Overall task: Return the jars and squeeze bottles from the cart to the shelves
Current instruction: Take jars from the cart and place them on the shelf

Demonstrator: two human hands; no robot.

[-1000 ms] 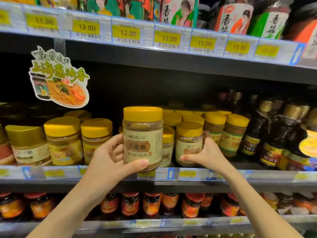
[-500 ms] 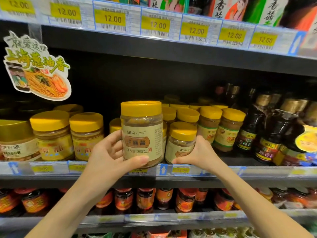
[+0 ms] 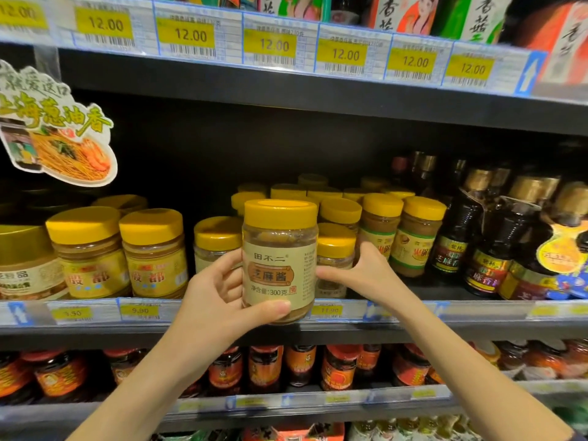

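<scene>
A: Well, where's our jar (image 3: 280,262)?
B: Upright in our left hand (image 3: 219,300) — thumb across its front, just before the middle shelf (image 3: 477,329). Our right hand (image 3: 369,275), beside it, curls round a smaller jar (image 3: 335,246) standing there.

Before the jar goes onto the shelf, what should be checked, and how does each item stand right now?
1. Left hand grips jar securely: ok.
2. Jar upright, lid on: ok.
3. Right hand holds small jar beside the gap: ok.
4. Free spot on shelf behind the jar: cannot tell, the jar hides it.
5. Headroom under upper shelf: ok.
</scene>
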